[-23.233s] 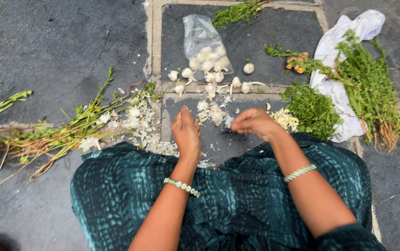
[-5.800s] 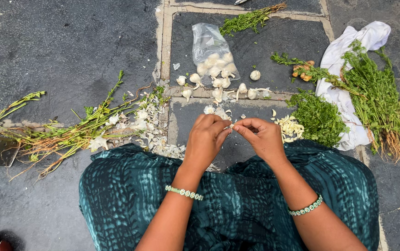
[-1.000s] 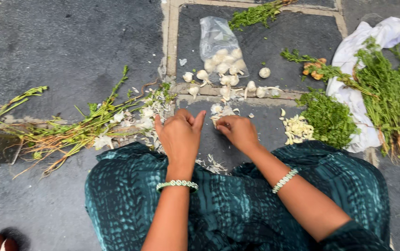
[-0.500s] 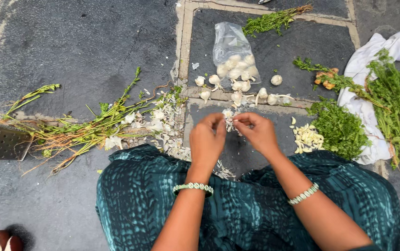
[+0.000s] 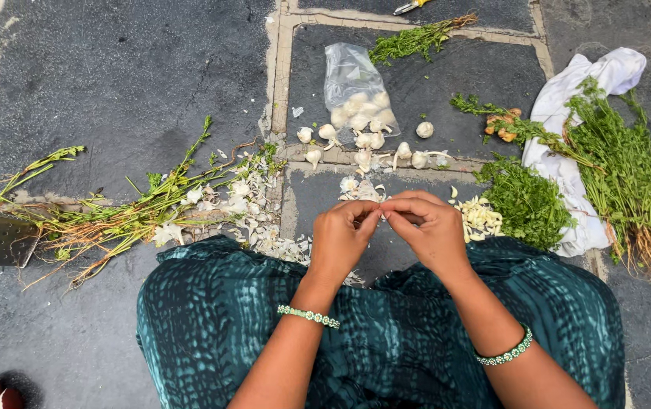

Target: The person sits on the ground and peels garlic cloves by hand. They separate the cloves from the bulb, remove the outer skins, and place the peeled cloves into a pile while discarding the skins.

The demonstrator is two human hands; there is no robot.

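Centre frame: left hand (image 5: 341, 241) and right hand (image 5: 430, 231), fingertips pinched together on a small garlic clove (image 5: 381, 213), mostly hidden, held over the lap. Above: garlic bulbs (image 5: 363, 144) beside clear bag (image 5: 356, 91). Right: peeled cloves (image 5: 478, 217), kept apart from the papery skins (image 5: 253, 220) left of centre.

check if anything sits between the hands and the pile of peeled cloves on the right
Nothing visible does. Both hands, left and right, meet fingertip to fingertip over the lap, pinching something too small to make out. The cloves lie on the paving right beside the right hand, with only bare stone between; the herbs lie beyond.
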